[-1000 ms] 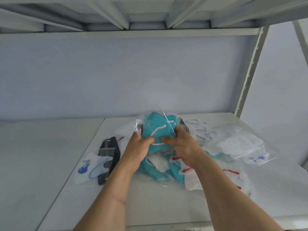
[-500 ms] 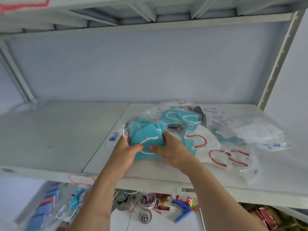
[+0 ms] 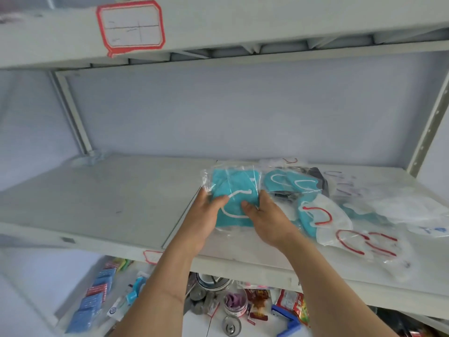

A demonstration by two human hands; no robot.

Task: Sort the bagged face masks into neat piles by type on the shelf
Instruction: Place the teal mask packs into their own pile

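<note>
far left of shelf (image 3: 92, 203): bare grey board, seam between two panels running just under the left wrist. red-bordered label (image 3: 131, 27) stuck on the beam above, handwriting too faint to read.

left hand (image 3: 206, 215) gripping the left edge of the teal mask stack (image 3: 234, 200), thumb curled over the top bag, other fingers hidden beneath. stack in clear bags, white ear loops showing, lying flat on the shelf just right of the seam. right hand (image 3: 263, 215) holding the stack's right edge, thumb pressed on top, fingers tucked under and out of sight.

just right, loose heap touching the stack's side: teal masks with white loops (image 3: 291, 184), a dark bagged mask (image 3: 318, 175) behind them, white masks with red loops (image 3: 325, 215) nearer the front edge, more red-looped bags (image 3: 371, 244) beside. far right: white masks in clear bags (image 3: 398, 205), blurred.

below the shelf: blue packets (image 3: 97, 295) at left, small jar (image 3: 234, 304) and snack wrappers (image 3: 289, 302) toward the right.
</note>
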